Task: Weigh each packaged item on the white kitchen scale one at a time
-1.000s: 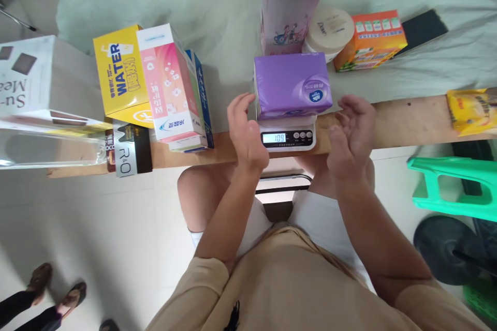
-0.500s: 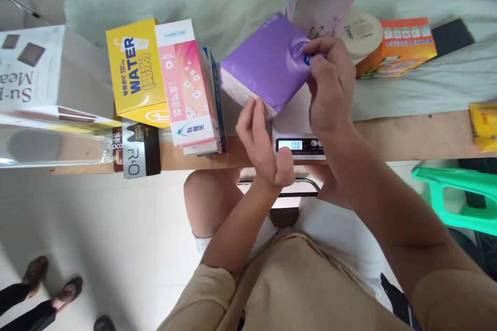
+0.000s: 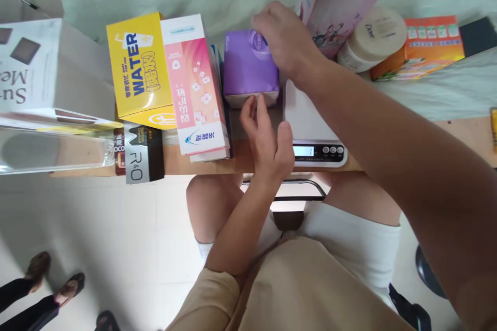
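A purple soft pack of tissues [image 3: 248, 59] sits on the table between the pink toothpaste box [image 3: 196, 83] and a white digital scale [image 3: 314, 124]. My right hand [image 3: 285, 36] reaches across the scale, its fingers bent over the pack's far right corner; the fingertips are partly hidden. Against the pack's pale near side rest the fingertips of my left hand [image 3: 267, 137], fingers stretched and thumb apart. The scale's display is lit, but I cannot read it.
Left of the toothpaste box stand a yellow carton [image 3: 142, 70], a black-and-grey box [image 3: 144, 152] and a large white box [image 3: 83, 70]. A pink box [image 3: 345, 5], a white Dove jar [image 3: 375, 36] and an orange box [image 3: 430, 44] stand at the right. Someone's feet [image 3: 70, 289] show lower left.
The tissue pack has come down leftward from above the scale, turned square, and now sits beside the toothpaste box. My right hand moved left with it. The scale no longer shows a readable 108.
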{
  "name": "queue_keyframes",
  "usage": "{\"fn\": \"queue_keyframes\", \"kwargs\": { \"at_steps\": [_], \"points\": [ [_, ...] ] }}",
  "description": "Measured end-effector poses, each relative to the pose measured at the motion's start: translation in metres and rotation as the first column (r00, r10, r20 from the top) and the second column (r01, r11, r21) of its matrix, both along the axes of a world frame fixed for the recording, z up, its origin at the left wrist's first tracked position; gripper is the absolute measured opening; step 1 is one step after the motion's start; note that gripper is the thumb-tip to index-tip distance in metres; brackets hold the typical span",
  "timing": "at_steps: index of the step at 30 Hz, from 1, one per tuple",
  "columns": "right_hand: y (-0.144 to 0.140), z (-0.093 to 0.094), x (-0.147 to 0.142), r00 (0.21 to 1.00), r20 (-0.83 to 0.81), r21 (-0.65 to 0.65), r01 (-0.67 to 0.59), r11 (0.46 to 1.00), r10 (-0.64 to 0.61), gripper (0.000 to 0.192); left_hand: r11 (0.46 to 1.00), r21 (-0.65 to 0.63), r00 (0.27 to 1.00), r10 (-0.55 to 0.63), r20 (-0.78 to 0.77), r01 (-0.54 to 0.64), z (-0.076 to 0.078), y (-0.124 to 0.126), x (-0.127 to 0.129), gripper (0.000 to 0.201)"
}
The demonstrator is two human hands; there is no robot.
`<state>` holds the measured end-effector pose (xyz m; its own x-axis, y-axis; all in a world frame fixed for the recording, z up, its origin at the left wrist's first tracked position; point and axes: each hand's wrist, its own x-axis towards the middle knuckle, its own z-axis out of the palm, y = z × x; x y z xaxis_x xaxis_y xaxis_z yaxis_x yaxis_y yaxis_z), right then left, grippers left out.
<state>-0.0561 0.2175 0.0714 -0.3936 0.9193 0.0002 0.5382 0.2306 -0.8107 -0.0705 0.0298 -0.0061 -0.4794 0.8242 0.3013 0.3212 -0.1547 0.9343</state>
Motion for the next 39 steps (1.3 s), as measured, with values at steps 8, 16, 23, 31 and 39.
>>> {"fn": "queue_keyframes", "kwargs": {
  "at_steps": [8,16,23,31,39],
  "points": [
    [-0.039,0.027,0.035,0.989,0.110,-0.045,0.101,0.994,-0.096,0.023,0.995,-0.099,0.991,-0.004,0.131,0.017,0.001,-0.001,0.000,0.077],
    [-0.045,0.011,0.046,0.996,-0.068,-0.071,-0.066,0.995,0.061,0.033,0.995,-0.101,0.995,0.032,0.091,-0.023,0.000,0.005,0.002,0.083],
    [-0.072,-0.017,0.116,0.946,-0.323,-0.053,0.019,0.998,-0.035,0.042,0.997,0.005,0.997,0.072,-0.039,-0.072,0.001,0.000,0.007,0.065],
    [-0.068,-0.055,0.215,0.641,-0.590,-0.078,0.560,0.825,-0.491,0.028,0.983,0.096,0.977,-0.141,-0.160,0.158,0.008,0.017,0.016,0.059],
    [-0.004,-0.058,0.259,0.394,-0.638,-0.057,0.833,0.550,-0.662,0.020,0.850,-0.188,0.870,-0.487,0.073,0.492,0.069,0.095,0.083,0.032]
  ]
}}
